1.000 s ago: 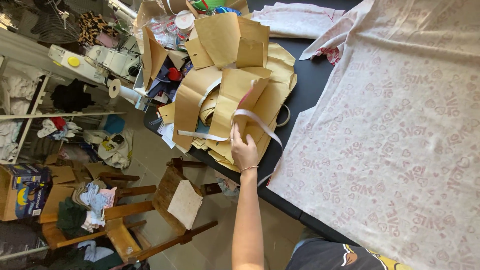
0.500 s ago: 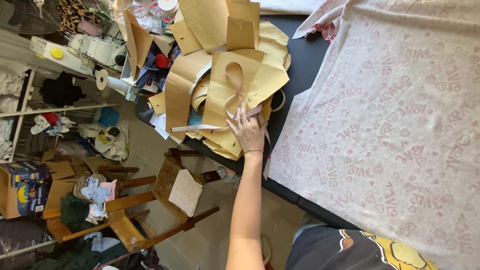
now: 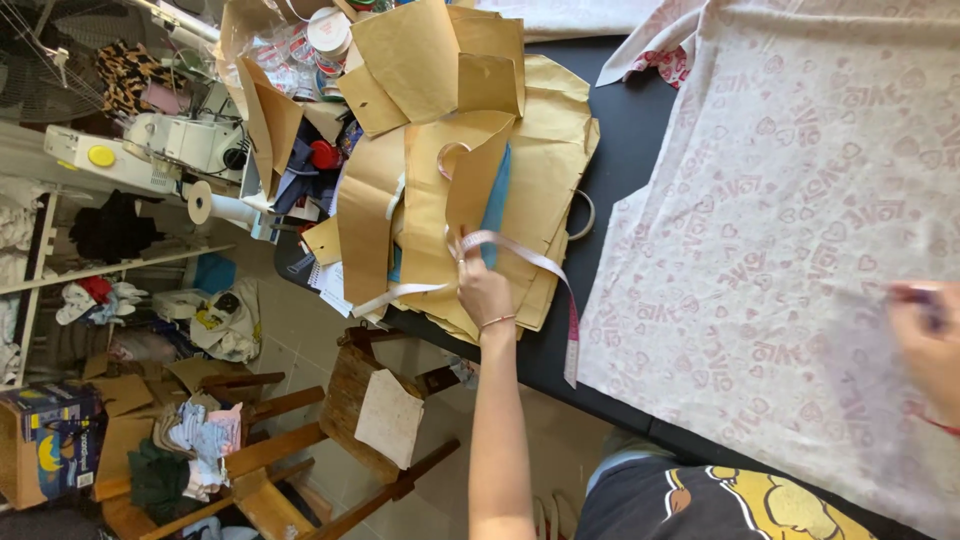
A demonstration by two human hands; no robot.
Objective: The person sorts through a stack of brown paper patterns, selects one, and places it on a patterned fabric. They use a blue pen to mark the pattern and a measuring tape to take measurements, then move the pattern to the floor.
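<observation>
A big black counter fills the middle of the view. A wide cloth lies on it, white with pale pink hearts and letters. It covers the part of the counter to the right of the paper pile, and it runs off the top and right edges of the view.

The pile is a heap of brown paper shapes. It sits on the left end of the counter, just beside the cloth. One blue sheet peeks out from between the brown ones.

A tape lies over the pile. It is a long, thin, pale strip. One end lies flat across the near left part of the pile. From there it loops up by the hand, crosses the pile's near right corner and hangs down over the counter's near edge. That hanging end is pink.

The left hand is at the near edge of the pile. Its fingers pinch the tape at the loop.

The right hand is over the cloth, far from the pile. It is blurry and cut off by the right edge. It seems to hold something small and dark, but I cannot tell how its fingers are set.
</observation>
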